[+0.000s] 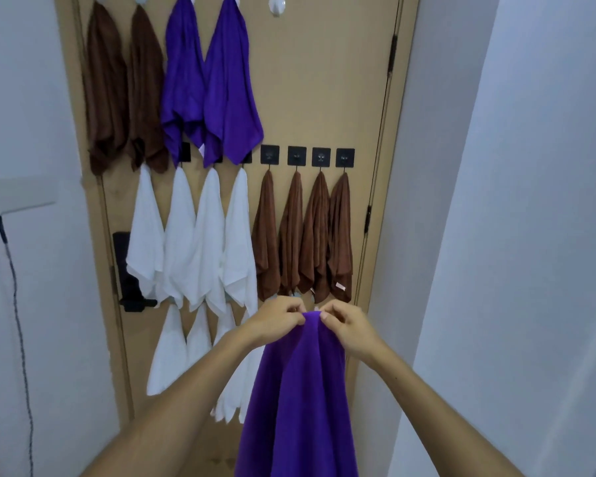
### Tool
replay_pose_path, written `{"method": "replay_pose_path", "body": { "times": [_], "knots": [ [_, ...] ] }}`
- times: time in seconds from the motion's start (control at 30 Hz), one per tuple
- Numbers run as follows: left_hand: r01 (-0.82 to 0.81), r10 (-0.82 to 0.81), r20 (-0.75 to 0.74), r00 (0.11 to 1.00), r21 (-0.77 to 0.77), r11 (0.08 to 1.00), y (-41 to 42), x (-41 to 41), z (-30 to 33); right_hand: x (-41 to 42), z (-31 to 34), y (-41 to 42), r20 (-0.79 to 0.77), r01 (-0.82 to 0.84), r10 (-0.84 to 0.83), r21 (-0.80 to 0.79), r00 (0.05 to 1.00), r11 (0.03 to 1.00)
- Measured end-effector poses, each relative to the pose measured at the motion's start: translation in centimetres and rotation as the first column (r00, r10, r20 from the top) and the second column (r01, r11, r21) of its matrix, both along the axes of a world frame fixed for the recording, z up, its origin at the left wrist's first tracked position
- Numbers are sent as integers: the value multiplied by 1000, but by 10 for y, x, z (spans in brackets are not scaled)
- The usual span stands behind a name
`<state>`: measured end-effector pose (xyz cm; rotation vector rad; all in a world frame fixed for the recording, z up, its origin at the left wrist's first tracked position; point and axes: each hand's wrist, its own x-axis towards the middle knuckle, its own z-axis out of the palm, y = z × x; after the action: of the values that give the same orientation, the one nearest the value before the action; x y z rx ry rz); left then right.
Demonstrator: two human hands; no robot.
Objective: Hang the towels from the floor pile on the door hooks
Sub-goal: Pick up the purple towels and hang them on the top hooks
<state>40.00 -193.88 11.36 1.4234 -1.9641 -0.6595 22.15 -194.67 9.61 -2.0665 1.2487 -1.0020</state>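
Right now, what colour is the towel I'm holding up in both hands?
Purple. The towel shows best in the head view, pinched at its top edge by the left hand and right hand.

1. both bare forearms reach forward and up, converging.
2. left hand [278,320] has fingers curled, pinching the purple towel [300,390].
3. right hand [346,327] pinches it just beside.

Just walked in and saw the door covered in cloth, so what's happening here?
A person is hanging towels on the door. Both the left hand and the right hand pinch the top edge of a purple towel in front of the lower part of the door. Brown, purple and white towels already hang in rows. One white hook at the top is bare.
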Motion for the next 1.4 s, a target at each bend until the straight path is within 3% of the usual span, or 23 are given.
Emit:
{"method": "replay_pose_path", "body": {
  "times": [0.3,0.4,0.6,0.77,0.87,1.0,1.27,1.4],
  "knots": [
    [-96,127,163,978,-187,978,-44,31,48,28,50,-47,-255,27,-83,-218,963,976],
    [-124,201,237,951,-302,945,-68,41,66,37,70,-72,-219,18,-65,-211,974,977],
    [-145,261,272,926,-381,913,-132,69,124,66,128,-143,-171,-42,-2,-257,985,965],
    [-154,232,146,962,-411,898,-201,88,198,82,201,-223,-11,-19,16,-355,1000,935],
    [-194,253,29,967,-560,805,-243,96,237,94,247,-265,53,-25,54,-446,997,895],
    [-196,128,-149,980,-677,709,-290,112,271,116,291,-320,75,26,27,-627,997,779],
    [-143,178,-87,980,-931,335,-396,137,337,142,367,-415,111,154,-113,-848,987,507],
    [-143,221,-91,971,-962,232,-452,147,387,154,414,-458,134,209,-209,-894,969,396]
  ]
}}
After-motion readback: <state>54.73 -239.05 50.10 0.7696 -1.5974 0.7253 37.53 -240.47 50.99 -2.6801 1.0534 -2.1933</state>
